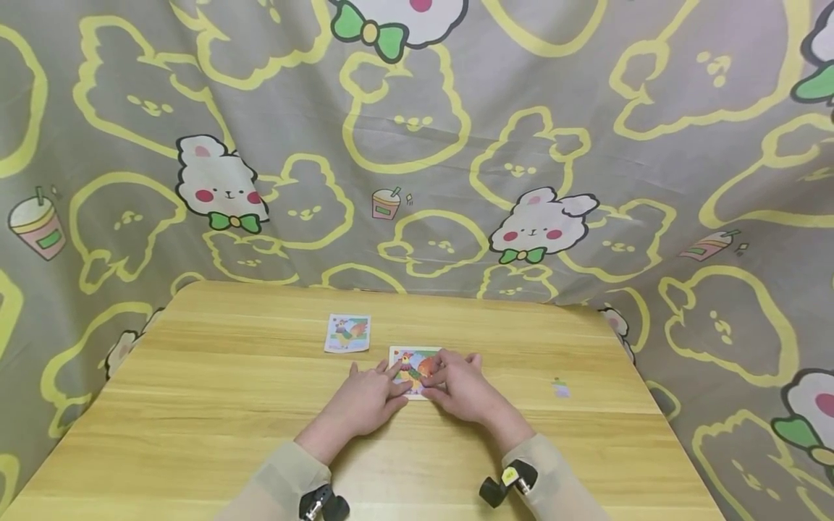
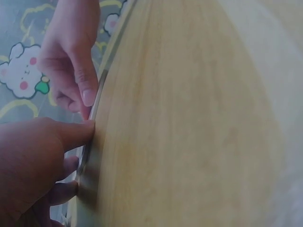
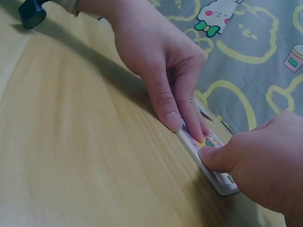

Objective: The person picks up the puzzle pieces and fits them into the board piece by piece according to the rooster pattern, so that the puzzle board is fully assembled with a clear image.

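A small rooster picture board (image 1: 412, 359) with a white rim lies on the wooden table in front of me. My left hand (image 1: 371, 399) is at its left side, with fairly straight fingers across the picture. In the right wrist view, the left thumb (image 3: 169, 113) sits at the near rim of the board (image 3: 222, 188) and a finger rests on the picture. My right hand (image 1: 461, 387) covers the board's right side with bent fingers, its thumb (image 3: 213, 157) low over the picture. Whether it pinches something there I cannot tell.
A paper card (image 1: 347, 333) with a similar rooster lies just beyond the board to the left. A small green and lavender piece (image 1: 561, 388) is off to the right on the table (image 1: 228, 405). Behind the table hangs a patterned curtain (image 1: 300, 123).
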`<state>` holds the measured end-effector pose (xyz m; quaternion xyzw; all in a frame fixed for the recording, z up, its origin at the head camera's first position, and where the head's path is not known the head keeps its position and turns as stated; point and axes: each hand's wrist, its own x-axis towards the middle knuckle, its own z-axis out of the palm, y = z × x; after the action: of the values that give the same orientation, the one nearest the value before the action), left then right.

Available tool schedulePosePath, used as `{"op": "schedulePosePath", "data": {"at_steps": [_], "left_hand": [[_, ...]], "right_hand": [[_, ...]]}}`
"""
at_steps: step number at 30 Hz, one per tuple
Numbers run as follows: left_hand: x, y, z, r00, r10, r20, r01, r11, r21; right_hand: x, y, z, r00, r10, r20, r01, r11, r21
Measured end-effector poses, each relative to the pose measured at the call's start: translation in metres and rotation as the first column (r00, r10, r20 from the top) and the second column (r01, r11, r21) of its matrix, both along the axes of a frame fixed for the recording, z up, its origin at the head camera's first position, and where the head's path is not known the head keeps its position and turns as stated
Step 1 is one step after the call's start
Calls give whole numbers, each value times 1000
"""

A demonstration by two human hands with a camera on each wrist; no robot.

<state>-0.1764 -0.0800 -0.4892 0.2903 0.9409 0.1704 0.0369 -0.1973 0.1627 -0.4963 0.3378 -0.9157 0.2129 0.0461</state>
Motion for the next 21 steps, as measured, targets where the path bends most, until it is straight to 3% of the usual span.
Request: {"op": "schedulePosePath", "data": {"at_steps": [5,21], "left_hand": [[0,-1,0,1000,-4,1,4,1000,-9],[0,1,-3,1000,-9,-13,8,1000,-17]], "right_hand": [[-1,-3,2,999,9,-33,-7,999,51],[7,4,0,999,-29,-14,29,999,43]]}}
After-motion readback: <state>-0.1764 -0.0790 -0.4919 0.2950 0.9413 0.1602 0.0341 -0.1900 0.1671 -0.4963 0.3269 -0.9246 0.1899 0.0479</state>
